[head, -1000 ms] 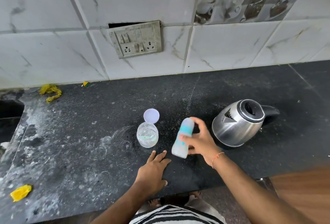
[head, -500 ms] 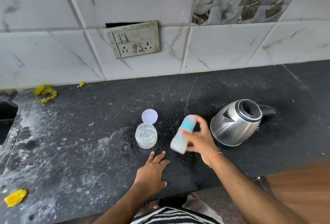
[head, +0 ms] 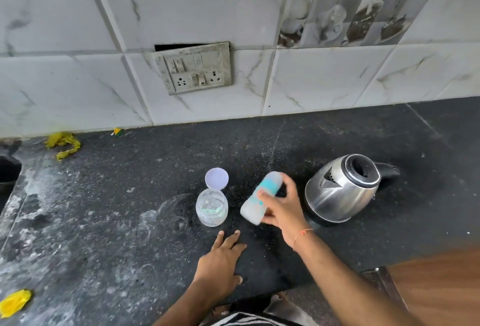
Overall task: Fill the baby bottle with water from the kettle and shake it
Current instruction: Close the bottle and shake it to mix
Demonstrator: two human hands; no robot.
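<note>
My right hand (head: 281,211) grips a pale baby bottle (head: 259,197) with a teal band, held tilted above the black counter, slightly blurred. Just to its right stands a steel kettle (head: 340,190) with a black lid and handle, spout toward the bottle. My left hand (head: 220,260) lies flat on the counter near the front edge, fingers spread, holding nothing. A clear open jar (head: 211,207) stands left of the bottle, with its round white lid (head: 216,178) lying behind it.
The black stone counter (head: 104,208) is dusty and stained on the left. Yellow scraps (head: 63,143) lie by the tiled wall and another yellow scrap (head: 14,301) at the front left. A switch and socket plate (head: 193,69) is on the wall. A sink edge (head: 7,172) shows at far left.
The bottle in my right hand has tipped further over, its top swinging up and right, and looks blurred. My left hand, the jar and the kettle have stayed put.
</note>
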